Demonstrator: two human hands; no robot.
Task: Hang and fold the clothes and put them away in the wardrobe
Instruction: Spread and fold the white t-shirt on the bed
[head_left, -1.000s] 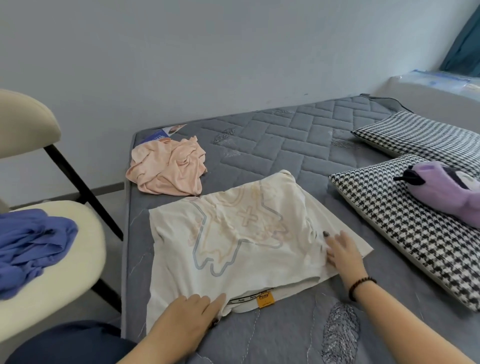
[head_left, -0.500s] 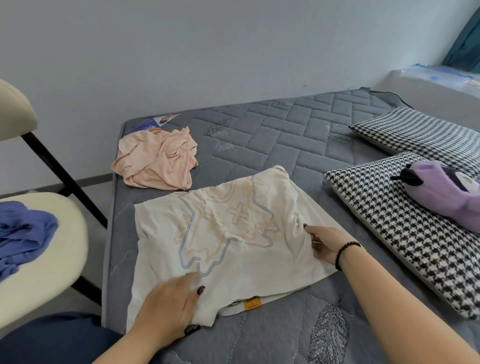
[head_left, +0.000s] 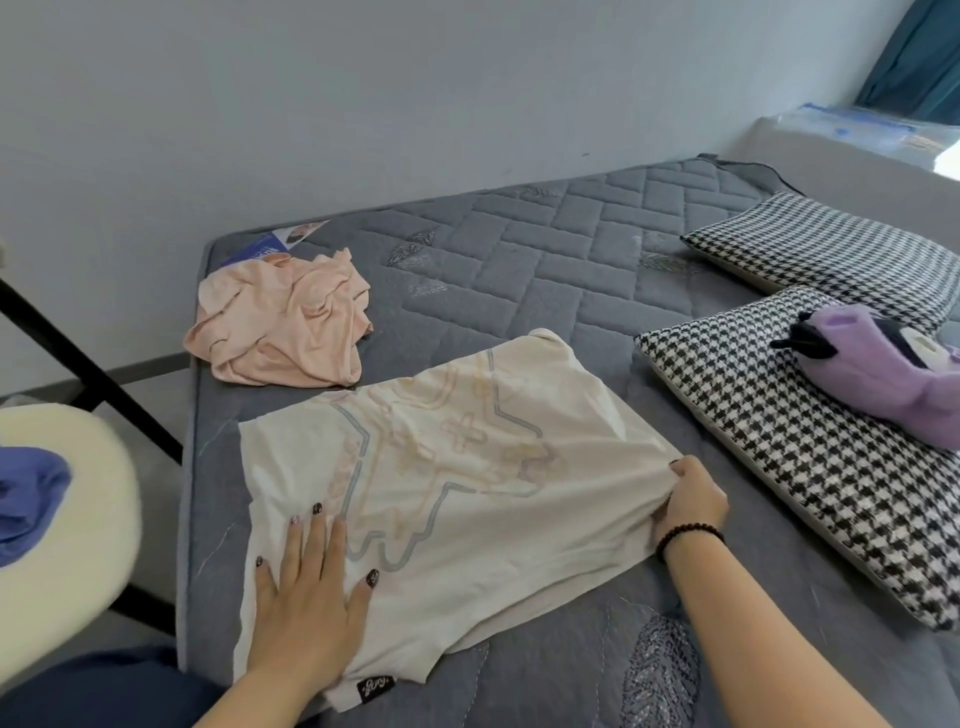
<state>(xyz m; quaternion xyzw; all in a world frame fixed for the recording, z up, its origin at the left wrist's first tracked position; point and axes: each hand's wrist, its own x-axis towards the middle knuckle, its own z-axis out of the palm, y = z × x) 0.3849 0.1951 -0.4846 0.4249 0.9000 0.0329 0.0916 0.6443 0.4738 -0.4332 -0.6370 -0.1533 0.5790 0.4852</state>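
On a grey quilted mattress, a person's left hand lies flat, its fingers straight and spread, pressing down the near left part of a cream T-shirt with a pale printed design. The right hand is at the shirt's right edge, its fingers curled round a bunched fold of the fabric; a dark bead bracelet circles that wrist. The shirt is spread across the near half of the mattress, and a small black label shows at its near hem. Behind it, toward the far left corner, a peach garment lies crumpled, just apart from the shirt, with a blue-and-white leaflet poking out beyond it. To the right, two black-and-white houndstooth pillows rest on the mattress; a purple plush toy sits on the nearer one. At the left, beside the bed, a cream chair with dark legs carries a blue garment on its seat. A plain pale wall runs along the far side of the bed.
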